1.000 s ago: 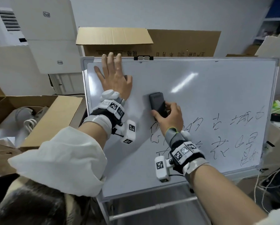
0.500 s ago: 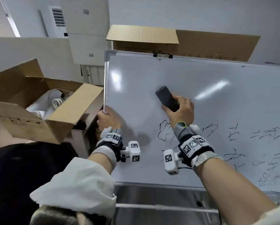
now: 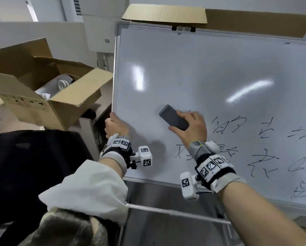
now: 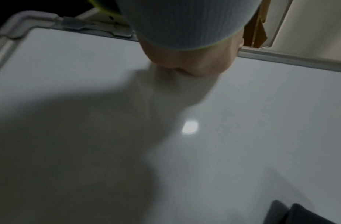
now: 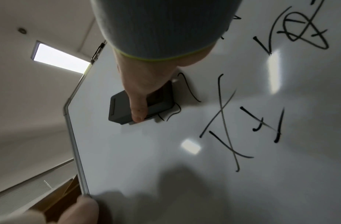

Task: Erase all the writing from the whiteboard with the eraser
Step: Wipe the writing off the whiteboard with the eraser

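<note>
Mid-wipe: right hand (image 3: 189, 127) pinching the eraser (image 3: 173, 117) flat against the whiteboard (image 3: 193, 71) at the writing (image 3: 266, 148), left hand (image 3: 115, 126) curled round the left frame edge; next, probably rightward and downward strokes over remaining characters.

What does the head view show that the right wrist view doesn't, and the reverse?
Head only: the open cardboard box left of the whiteboard, and the far-right writing. Right wrist only: a lit ceiling panel, and strokes right at the eraser's edge. Both: the right hand gripping the eraser flat on the board, and the left hand holding its left edge.
</note>
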